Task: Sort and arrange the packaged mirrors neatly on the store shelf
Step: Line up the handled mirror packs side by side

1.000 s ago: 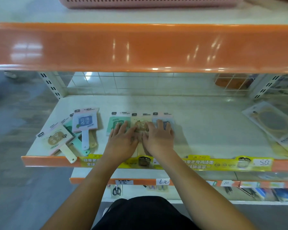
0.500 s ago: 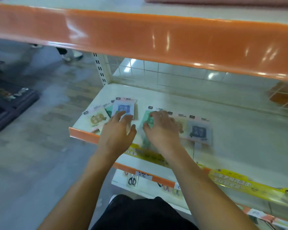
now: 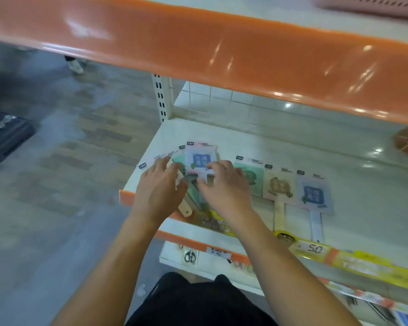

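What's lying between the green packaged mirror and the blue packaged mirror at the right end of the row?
In the head view, one beige packaged mirror lies between the green packaged mirror and the blue packaged mirror, edges close together.

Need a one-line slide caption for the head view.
Both hands, left hand and right hand, gather the loose pile of packaged mirrors at the shelf's left end, beside a row of three.

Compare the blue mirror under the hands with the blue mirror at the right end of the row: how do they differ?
1. The left blue mirror lies on top of a messy pile; the right blue mirror lies flat on the shelf, in a row.
2. The right hand covers part of the left one; nothing touches the right one.
3. The right one's handle shows fully; the left one's is mostly hidden.

Both have the same blue label and pale packaging.
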### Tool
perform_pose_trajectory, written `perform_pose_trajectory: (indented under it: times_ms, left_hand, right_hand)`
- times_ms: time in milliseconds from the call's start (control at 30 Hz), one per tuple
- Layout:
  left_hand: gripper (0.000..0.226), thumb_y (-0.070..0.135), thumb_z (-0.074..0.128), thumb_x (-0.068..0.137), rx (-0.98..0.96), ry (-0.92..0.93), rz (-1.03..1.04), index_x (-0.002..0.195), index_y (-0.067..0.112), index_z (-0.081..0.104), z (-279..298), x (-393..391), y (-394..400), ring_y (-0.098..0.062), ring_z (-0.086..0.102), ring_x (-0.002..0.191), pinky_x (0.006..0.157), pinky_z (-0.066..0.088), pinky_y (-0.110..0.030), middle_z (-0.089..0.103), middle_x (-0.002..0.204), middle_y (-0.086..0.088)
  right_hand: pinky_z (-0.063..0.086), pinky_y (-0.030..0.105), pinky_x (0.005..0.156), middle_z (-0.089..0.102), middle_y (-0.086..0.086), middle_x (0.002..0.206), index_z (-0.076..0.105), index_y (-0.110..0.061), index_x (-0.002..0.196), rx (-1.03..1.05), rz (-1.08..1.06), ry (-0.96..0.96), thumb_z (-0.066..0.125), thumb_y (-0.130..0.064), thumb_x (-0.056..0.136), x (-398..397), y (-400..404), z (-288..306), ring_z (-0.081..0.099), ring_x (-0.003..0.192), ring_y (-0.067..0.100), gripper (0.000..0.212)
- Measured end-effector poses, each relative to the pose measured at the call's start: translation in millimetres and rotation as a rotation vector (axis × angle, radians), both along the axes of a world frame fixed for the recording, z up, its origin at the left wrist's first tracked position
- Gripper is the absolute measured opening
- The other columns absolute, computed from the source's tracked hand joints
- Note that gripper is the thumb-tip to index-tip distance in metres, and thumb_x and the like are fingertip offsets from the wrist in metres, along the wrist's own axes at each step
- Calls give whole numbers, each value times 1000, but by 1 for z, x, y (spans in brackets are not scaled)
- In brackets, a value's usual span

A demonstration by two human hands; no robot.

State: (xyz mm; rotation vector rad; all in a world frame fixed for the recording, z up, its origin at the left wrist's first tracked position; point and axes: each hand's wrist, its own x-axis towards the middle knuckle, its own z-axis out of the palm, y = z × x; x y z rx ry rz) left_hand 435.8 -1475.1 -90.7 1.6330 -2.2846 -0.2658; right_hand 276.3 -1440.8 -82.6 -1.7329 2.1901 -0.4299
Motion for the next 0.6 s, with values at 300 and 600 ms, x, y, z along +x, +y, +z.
perform_pose_trajectory:
  times_ms: [300, 600]
  left_hand:
    - [44, 33, 63, 81, 44, 16, -171, 121, 18, 58, -5, 24, -44, -29, 49, 119, 96, 38, -41, 53, 132, -6]
    - [40, 35, 57, 81, 62, 22, -241, 117, 18, 58, -11, 36, -58, -26, 51, 113, 91, 41, -39, 57, 122, -4]
  right_hand:
    - [41, 43, 100, 45, -2, 139, 53, -28, 129, -25, -108, 74, 52, -47, 90, 35, -30, -12, 42, 122, 31, 44]
    - [34, 47, 109, 28, 1, 151, 48, -31, 134, 32, -128, 108, 55, -48, 88, 45, -40, -19, 28, 136, 33, 49]
